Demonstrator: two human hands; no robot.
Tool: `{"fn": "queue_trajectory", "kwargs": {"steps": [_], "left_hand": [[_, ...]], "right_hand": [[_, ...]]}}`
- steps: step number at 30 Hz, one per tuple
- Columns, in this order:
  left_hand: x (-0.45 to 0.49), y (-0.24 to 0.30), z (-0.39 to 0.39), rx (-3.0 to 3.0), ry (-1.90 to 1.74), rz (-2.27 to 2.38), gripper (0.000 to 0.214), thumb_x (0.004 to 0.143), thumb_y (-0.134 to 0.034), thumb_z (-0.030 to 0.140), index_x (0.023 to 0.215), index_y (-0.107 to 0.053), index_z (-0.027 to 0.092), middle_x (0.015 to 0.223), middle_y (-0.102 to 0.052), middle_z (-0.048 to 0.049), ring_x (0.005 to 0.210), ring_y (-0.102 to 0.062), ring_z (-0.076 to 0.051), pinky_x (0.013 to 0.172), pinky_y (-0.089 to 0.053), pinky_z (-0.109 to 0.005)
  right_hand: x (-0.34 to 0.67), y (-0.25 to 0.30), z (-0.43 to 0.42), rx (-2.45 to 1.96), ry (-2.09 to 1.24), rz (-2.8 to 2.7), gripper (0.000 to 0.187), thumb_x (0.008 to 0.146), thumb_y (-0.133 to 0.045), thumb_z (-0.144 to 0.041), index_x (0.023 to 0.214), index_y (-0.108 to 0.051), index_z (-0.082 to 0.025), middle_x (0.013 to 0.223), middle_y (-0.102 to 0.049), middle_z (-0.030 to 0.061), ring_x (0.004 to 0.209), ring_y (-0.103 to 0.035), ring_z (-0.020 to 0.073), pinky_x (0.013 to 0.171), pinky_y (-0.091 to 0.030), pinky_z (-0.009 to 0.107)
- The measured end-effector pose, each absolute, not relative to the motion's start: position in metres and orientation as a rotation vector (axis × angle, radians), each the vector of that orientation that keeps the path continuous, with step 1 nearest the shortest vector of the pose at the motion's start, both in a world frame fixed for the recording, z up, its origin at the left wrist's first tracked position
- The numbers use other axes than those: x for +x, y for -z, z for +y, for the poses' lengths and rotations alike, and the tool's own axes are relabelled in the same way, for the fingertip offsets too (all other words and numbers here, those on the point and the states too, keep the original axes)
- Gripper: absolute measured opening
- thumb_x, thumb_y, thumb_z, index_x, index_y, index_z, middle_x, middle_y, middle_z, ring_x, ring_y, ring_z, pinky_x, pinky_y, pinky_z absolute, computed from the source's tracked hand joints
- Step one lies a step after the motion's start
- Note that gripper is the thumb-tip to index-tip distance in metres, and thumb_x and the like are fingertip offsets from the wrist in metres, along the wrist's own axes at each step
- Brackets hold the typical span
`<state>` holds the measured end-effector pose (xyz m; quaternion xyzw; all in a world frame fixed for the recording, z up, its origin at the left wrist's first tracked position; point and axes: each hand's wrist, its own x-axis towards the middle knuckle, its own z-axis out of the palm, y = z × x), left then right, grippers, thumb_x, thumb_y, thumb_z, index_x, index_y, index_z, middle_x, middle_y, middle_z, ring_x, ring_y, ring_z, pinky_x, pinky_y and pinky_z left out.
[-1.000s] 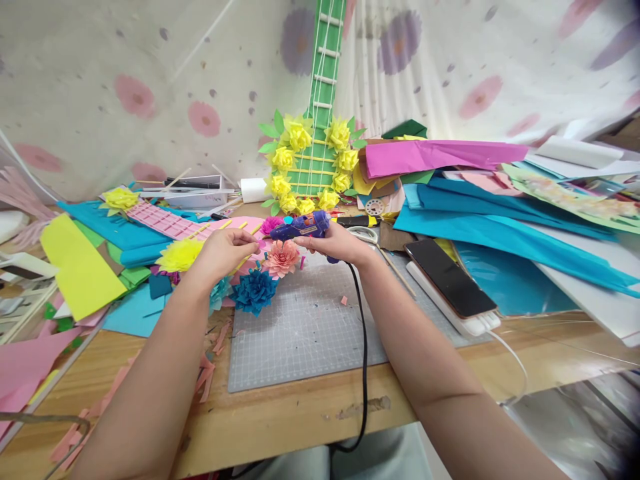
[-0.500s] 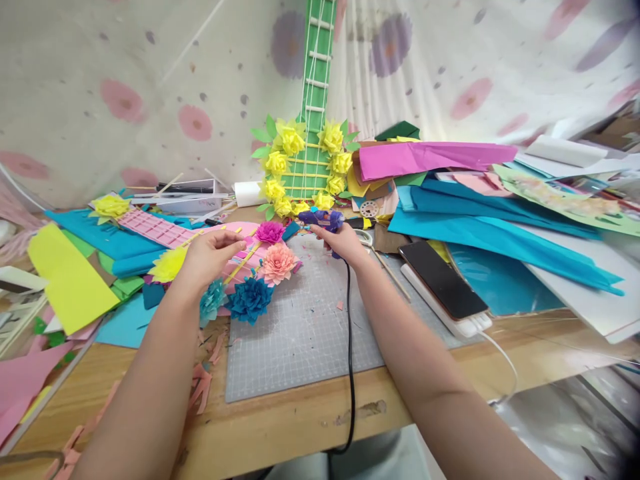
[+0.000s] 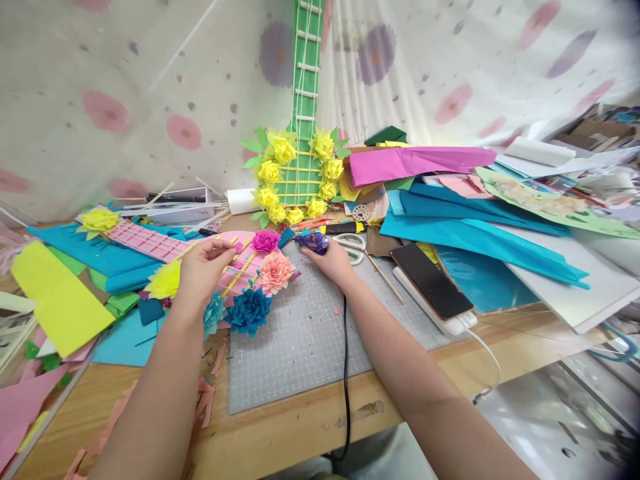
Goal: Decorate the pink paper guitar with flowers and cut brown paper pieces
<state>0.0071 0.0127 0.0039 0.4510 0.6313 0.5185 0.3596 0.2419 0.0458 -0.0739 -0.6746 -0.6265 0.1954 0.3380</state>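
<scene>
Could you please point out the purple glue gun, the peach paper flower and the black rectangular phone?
Purple glue gun [image 3: 313, 241], head view: body.
Peach paper flower [image 3: 276, 272], head view: centre.
Black rectangular phone [image 3: 431, 281], head view: screen.

From where I stand, the flowers on the near side of the pink guitar [image 3: 245, 272] are crinkled, matt paper: the blue flower [image 3: 249, 312], the peach flower [image 3: 275, 273] and the magenta flower [image 3: 266, 241]. The glue gun [image 3: 319, 243] looks like smooth plastic with a slight shine. Under it all, the grey cutting mat [image 3: 295, 363] is flat and dull, while the wooden tabletop [image 3: 240, 447] has a soft sheen and a rough, chipped patch at its near edge. To the right, the phone [image 3: 430, 280] is glossy as glass, beside a folded blue paper stack [image 3: 480, 217], softly creased.
</scene>
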Motion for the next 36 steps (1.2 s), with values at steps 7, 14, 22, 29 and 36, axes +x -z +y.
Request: {"fn": "queue_trajectory", "kwargs": {"steps": [7, 14, 22, 29, 36], "left_hand": [[0.004, -0.004, 0.012, 1.150, -1.332, 1.615, 0.011, 0.056, -0.067, 0.020, 0.065, -0.061, 0.016, 0.059, -0.061, 0.0018, 0.051, -0.054, -0.008, 0.049, -0.040, -0.019], [-0.003, -0.007, 0.012, 1.199, -1.310, 1.637, 0.017, 0.057, -0.065, 0.023, 0.073, -0.061, 0.017, 0.063, -0.061, 0.0010, 0.054, -0.052, -0.009, 0.048, -0.038, -0.019], [-0.019, 0.000, 0.017, 1.259, -1.299, 1.670, 0.026, 0.058, -0.065, 0.027, 0.079, -0.051, 0.020, 0.059, -0.058, 0.0027, 0.057, -0.055, -0.013, 0.052, -0.039, -0.022], [-0.027, 0.007, 0.027, 1.530, -1.006, 1.754, 0.028, 0.059, -0.065, 0.028, 0.081, -0.048, 0.022, 0.063, -0.063, 0.0011, 0.056, -0.058, -0.016, 0.053, -0.038, -0.025], [-0.019, -0.010, 0.079, 1.773, -0.421, 1.923, 0.029, 0.052, -0.068, 0.020, 0.072, -0.048, 0.022, 0.055, -0.061, -0.0003, 0.054, -0.059, -0.020, 0.049, -0.035, -0.026]], "right_hand": [[0.246, 0.069, 0.039, -1.578, -0.345, -1.509, 0.056, 0.068, -0.065, -0.053, 0.109, -0.051, -0.018, 0.094, -0.064, 0.0078, 0.084, -0.060, 0.0223, 0.071, -0.047, 0.036], [0.237, 0.054, 0.024, -1.247, 0.241, -1.469, 0.032, 0.078, -0.059, -0.035, 0.104, -0.048, -0.021, 0.098, -0.058, 0.0090, 0.094, -0.054, 0.0223, 0.077, -0.046, 0.039], [0.211, 0.054, 0.010, -1.131, 0.086, -1.665, 0.011, 0.083, -0.048, -0.020, 0.093, -0.050, -0.021, 0.081, -0.057, 0.0036, 0.071, -0.054, 0.0147, 0.063, -0.045, 0.030], [0.202, 0.066, 0.008, -1.193, -0.142, -1.687, 0.012, 0.082, -0.044, -0.019, 0.091, -0.051, -0.019, 0.083, -0.057, 0.0037, 0.062, -0.050, 0.0109, 0.060, -0.044, 0.026], [0.204, 0.071, 0.004, -1.186, -0.164, -1.698, 0.011, 0.082, -0.045, -0.020, 0.091, -0.051, -0.020, 0.083, -0.057, 0.0037, 0.061, -0.050, 0.0107, 0.061, -0.045, 0.026]]}}
